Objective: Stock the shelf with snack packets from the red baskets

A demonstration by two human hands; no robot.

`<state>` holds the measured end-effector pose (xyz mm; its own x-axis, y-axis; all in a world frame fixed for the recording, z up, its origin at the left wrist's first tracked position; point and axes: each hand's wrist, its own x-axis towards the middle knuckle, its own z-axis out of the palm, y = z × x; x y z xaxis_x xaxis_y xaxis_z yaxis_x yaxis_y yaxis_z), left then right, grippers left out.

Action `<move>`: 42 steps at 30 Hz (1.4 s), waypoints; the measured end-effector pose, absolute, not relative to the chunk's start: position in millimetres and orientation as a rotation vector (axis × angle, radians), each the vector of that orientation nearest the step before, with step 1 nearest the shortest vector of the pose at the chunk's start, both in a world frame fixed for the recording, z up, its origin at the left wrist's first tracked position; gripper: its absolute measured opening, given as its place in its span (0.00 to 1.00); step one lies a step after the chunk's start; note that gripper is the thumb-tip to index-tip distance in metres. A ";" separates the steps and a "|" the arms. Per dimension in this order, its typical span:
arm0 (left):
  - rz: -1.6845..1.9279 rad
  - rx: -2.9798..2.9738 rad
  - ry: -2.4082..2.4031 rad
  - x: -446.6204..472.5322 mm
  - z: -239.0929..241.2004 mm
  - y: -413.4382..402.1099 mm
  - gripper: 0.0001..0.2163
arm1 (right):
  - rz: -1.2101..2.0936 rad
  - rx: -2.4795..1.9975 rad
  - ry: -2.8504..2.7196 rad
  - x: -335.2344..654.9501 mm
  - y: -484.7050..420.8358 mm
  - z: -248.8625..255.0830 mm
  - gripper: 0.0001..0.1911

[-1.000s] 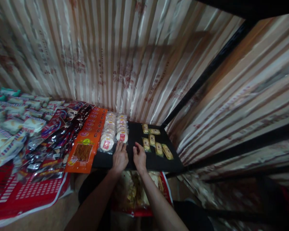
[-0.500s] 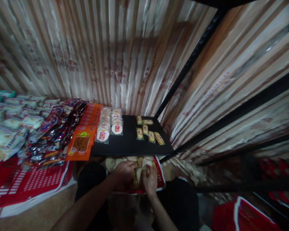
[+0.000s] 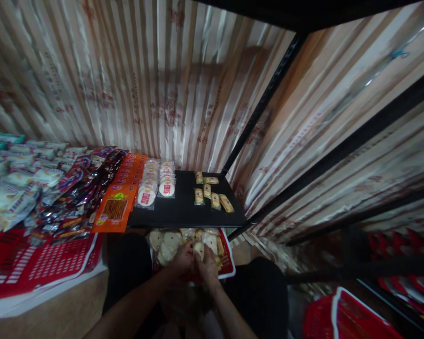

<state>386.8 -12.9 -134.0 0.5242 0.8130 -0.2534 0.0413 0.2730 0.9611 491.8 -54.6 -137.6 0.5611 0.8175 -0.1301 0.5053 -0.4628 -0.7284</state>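
Over a red basket point(image 3: 232, 268) between my knees, my right hand point(image 3: 207, 267) is closed on a pale, round wrapped cracker point(image 3: 198, 247). Close against it on the left is my left hand point(image 3: 183, 258), its fingers curled inward; what they grip, if anything, is hidden. Large pale round wrapped crackers point(image 3: 170, 240) fill the basket's left side, with more packs and small yellow ones at its right. Directly beyond stands a black shelf point(image 3: 183, 214) bearing several small yellow wrapped packs point(image 3: 215, 201) and two rows of round white crackers point(image 3: 167, 188).
Orange snack packs point(image 3: 115, 209), dark shiny packets point(image 3: 70, 207) and white bags point(image 3: 7, 200) cover the shelf's left. Another red basket point(image 3: 70, 254) stands below them, and one more point(image 3: 356, 315) at lower right. A black post point(image 3: 261, 110) rises at the shelf's corner.
My hands have drawn closer together, and the pale round cracker now shows between them. More of the basket's left contents is uncovered. The view has shifted slightly to the right.
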 end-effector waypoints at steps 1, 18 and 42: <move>0.615 1.156 0.902 386.6 -134.1 -10.2 0.23 | 0.654 -2.135 -1.059 492.8 -53.9 -133.7 0.29; 0.920 1.487 0.977 375.6 -96.3 2.1 0.16 | 1.746 -1.276 -0.394 511.8 -64.9 -45.1 0.22; 1.038 1.026 0.903 360.6 -81.4 7.1 0.20 | 1.208 -1.427 -0.828 496.9 -30.7 -54.7 0.27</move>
<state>360.6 7.1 -81.4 0.2639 0.9587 -0.1062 -0.2381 0.1715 0.9560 496.9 -30.7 -54.7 0.2527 0.9372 -0.2403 -0.1142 -0.2177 -0.9693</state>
